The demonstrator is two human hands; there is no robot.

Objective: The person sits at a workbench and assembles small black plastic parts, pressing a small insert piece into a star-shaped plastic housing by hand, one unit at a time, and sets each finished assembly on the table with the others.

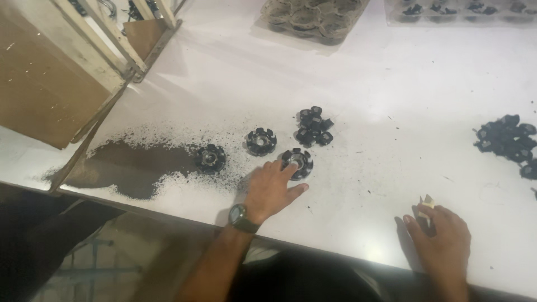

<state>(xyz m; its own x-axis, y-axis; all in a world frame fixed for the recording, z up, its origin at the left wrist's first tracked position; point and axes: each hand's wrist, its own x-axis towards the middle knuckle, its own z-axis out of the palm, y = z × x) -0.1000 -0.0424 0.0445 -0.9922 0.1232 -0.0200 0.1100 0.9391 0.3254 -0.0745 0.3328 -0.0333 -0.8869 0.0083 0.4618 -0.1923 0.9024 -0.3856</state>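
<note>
Our left hand (271, 187) lies open, fingertips touching the black lobed wheel (297, 162) right of the dark powder spill (131, 168); it looks rigid, light, best gripped by its rim. Our right hand (444, 243) pinches a small tan piece (426, 202).

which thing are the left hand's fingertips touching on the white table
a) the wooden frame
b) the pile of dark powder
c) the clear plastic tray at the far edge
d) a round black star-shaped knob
d: the left hand, with a wristwatch on its wrist, lies on the white table with its fingertips on the nearest round black star-shaped knob; the powder, tray and frame lie apart from it.
</note>
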